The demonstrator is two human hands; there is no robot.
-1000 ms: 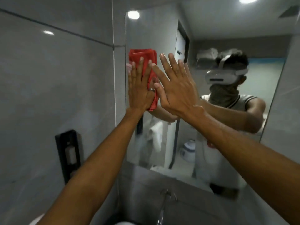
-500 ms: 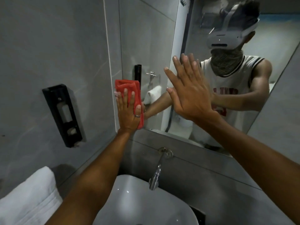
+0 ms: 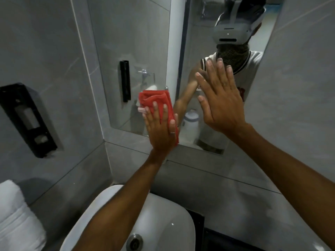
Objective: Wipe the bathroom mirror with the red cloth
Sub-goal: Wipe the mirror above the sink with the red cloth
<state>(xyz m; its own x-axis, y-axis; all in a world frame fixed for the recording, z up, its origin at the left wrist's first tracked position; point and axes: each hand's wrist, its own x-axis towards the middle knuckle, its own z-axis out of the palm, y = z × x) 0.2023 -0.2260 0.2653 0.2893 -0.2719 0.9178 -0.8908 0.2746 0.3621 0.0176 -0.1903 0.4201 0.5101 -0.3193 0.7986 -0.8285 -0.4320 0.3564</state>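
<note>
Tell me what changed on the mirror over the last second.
The left hand slid the cloth down the left side of the mirror, from near the top to the bottom edge. The right hand also came lower. Unchanged: left hand flat on the cloth, right hand open against the glass.

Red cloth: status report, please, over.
Left hand flat, pressing crumpled red cloth to wall mirror, lower edge. Right hand open on mirror. Path unobstructed.
</note>
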